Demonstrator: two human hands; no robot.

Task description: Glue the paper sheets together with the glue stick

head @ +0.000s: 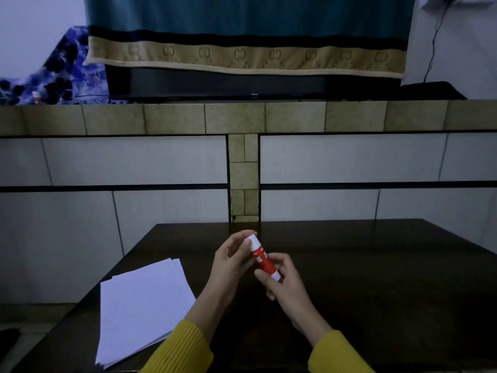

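Note:
A red and white glue stick [262, 258] is held tilted above the dark table [390, 278], its white cap pointing up and away. My left hand [231, 262] pinches the cap end with its fingertips. Around the stick's lower end my right hand [285, 281] is closed. A loose stack of white paper sheets [142, 310] lies flat on the table's left side, to the left of my left forearm and untouched.
The table's far edge meets a tiled wall unit [242, 119] with white panels. On the ledge above stands a dark screen [242, 84] draped with a teal and beige cloth [242, 30]. The floor drops off left of the table.

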